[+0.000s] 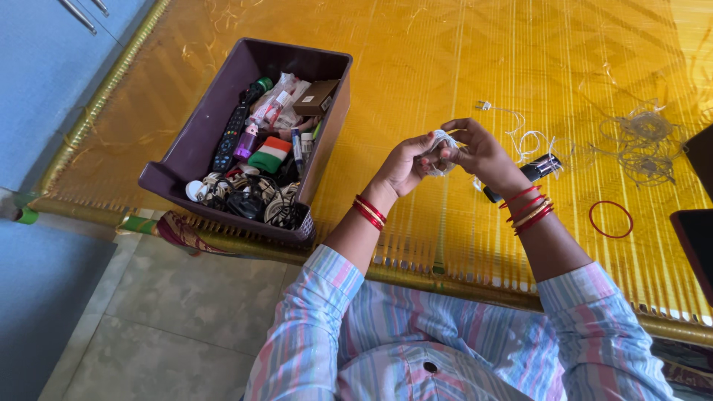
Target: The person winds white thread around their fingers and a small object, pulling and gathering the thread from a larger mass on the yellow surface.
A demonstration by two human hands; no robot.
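We hold a white cable (443,152) bundle between both hands: left hand (405,165) and right hand (479,152) pinch it together, keeping coils tight; box (194,141) sits left.

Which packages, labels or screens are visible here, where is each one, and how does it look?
Small brown cardboard box: back right corner of the dark purple plastic bin, rectangular, plain brown.
Clear plastic packets: in the bin, left of the box, white with red and pink parts.
Dark flat screen-like panel: right edge of the picture on the yellow woven mat, only partly in view.
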